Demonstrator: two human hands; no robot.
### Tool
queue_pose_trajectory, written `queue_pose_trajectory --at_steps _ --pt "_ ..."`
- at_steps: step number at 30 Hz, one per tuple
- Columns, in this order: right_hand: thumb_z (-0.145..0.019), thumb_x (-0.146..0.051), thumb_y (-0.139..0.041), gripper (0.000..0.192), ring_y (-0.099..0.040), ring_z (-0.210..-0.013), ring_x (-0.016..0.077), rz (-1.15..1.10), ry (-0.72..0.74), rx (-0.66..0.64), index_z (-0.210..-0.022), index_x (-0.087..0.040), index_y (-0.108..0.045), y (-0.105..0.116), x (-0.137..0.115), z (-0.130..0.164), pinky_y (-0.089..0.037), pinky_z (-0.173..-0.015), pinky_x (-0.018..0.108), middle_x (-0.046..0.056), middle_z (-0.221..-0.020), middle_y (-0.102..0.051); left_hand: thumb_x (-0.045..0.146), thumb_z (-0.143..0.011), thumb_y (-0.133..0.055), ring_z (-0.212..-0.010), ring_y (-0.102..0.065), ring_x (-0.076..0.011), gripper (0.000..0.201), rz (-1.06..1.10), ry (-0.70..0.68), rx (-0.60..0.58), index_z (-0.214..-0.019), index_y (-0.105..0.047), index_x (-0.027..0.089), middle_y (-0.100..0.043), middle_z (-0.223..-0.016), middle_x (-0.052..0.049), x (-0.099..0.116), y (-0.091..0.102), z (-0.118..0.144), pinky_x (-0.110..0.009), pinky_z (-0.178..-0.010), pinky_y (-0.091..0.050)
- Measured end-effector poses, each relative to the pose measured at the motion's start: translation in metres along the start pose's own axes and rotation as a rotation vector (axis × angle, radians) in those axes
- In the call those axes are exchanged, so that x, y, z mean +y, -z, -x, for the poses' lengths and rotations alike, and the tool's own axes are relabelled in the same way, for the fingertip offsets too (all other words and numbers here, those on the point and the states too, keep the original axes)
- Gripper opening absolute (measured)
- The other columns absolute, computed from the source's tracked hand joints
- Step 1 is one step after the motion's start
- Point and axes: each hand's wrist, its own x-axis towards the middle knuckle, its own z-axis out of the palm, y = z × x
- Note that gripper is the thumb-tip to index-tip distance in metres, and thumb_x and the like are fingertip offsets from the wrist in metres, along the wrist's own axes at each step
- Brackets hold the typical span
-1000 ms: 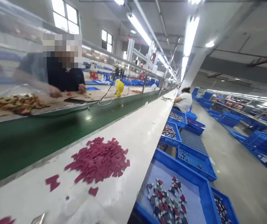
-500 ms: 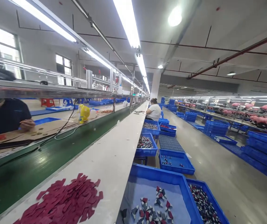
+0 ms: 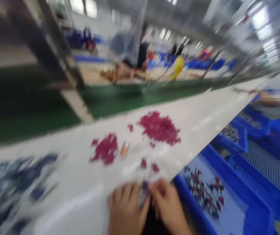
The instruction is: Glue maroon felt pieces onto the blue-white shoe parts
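At the white table's near edge, my left hand has its fingers close together and its thumb against a small grey and dark piece. My right hand pinches the same piece from the right, where a bit of maroon shows at the fingertips. Motion blur hides its exact shape. Just beyond my hands lie two loose maroon cut pieces. Farther up the table are a small maroon pile, a larger maroon pile and a slim orange and white item.
Blurred dark blue-grey pieces cover the table's left end. A blue tray of small assembled pieces stands low at my right, with more blue trays behind it. Beyond the green belt a co-worker sits; another person is at right.
My view has swung left and down, and both my hands have come into the picture with a small piece between them. The dark pieces at left now show.
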Motion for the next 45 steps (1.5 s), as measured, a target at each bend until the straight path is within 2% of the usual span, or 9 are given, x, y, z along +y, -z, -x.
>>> queue_pose_trajectory --at_steps 2,5,12,24,34,41,45 --pt "-0.091 -0.072 -0.078 0.055 -0.045 -0.04 0.0076 -0.011 -0.027 0.076 -0.077 -0.021 -0.063 0.005 0.016 0.007 -0.035 -0.038 0.021 -0.006 -0.058 -0.057 0.03 -0.092 -0.081 -0.105 -0.064 -0.0305 0.016 -0.039 -0.103 -0.054 -0.108 -0.079 0.03 -0.08 -0.106 -0.006 -0.004 -0.011 0.01 -0.049 -0.092 -0.047" --pt "-0.092 -0.065 -0.082 0.048 -0.048 -0.039 0.0081 -0.019 -0.065 0.066 -0.081 -0.021 -0.066 0.011 0.024 0.007 -0.034 -0.037 0.02 -0.006 -0.058 -0.059 0.035 -0.095 -0.082 -0.103 -0.06 -0.0273 0.016 -0.052 -0.105 -0.04 -0.107 -0.076 0.027 -0.078 -0.102 -0.003 -0.01 -0.023 0.014 -0.046 -0.092 -0.04" --pt "-0.096 -0.06 -0.081 0.045 -0.048 -0.04 0.0079 0.031 -0.075 0.095 -0.079 -0.02 -0.066 0.01 0.013 0.011 -0.035 -0.038 0.02 -0.006 -0.056 -0.057 0.038 -0.097 -0.08 -0.103 -0.058 -0.026 0.018 -0.013 -0.125 -0.025 -0.107 -0.073 0.025 -0.076 -0.101 -0.002 -0.006 -0.016 0.013 -0.045 -0.093 -0.036" --pt "-0.091 -0.061 -0.086 0.046 -0.044 -0.039 0.006 0.126 -0.164 0.145 -0.082 -0.022 -0.065 0.011 0.002 0.009 -0.031 -0.037 0.02 -0.007 -0.059 -0.06 0.031 -0.096 -0.081 -0.098 -0.059 -0.0258 0.012 0.004 -0.163 0.045 -0.096 -0.072 0.023 -0.076 -0.089 -0.001 -0.007 -0.02 0.012 -0.047 -0.091 -0.034" --pt "-0.099 -0.061 -0.079 0.043 -0.047 -0.037 0.0062 0.201 -0.224 0.052 -0.087 -0.024 -0.058 0.012 -0.007 0.009 -0.034 -0.038 0.014 -0.01 -0.05 -0.056 0.028 -0.097 -0.079 -0.093 -0.056 -0.023 0.012 0.041 -0.158 0.025 -0.09 -0.072 0.021 -0.073 -0.084 0.001 -0.008 -0.02 0.009 -0.046 -0.091 -0.034" --pt "-0.096 -0.065 -0.079 0.047 -0.046 -0.028 0.0079 0.144 -0.381 -0.097 -0.086 -0.024 -0.057 0.017 -0.016 -0.001 -0.031 -0.029 0.013 -0.006 -0.047 -0.063 0.027 -0.095 -0.082 -0.091 -0.057 -0.0226 0.017 0.008 -0.145 0.044 -0.086 -0.069 0.021 -0.072 -0.081 0.001 -0.006 -0.02 0.011 -0.046 -0.09 -0.032" --pt "-0.097 -0.063 -0.079 0.047 -0.046 -0.028 0.0076 0.138 -0.381 -0.077 -0.085 -0.024 -0.056 0.016 -0.017 -0.001 -0.032 -0.029 0.012 -0.007 -0.047 -0.063 0.025 -0.095 -0.082 -0.09 -0.057 -0.0219 0.019 0.032 -0.142 0.047 -0.083 -0.067 0.022 -0.071 -0.078 0.002 -0.006 -0.02 0.011 -0.046 -0.089 -0.032"
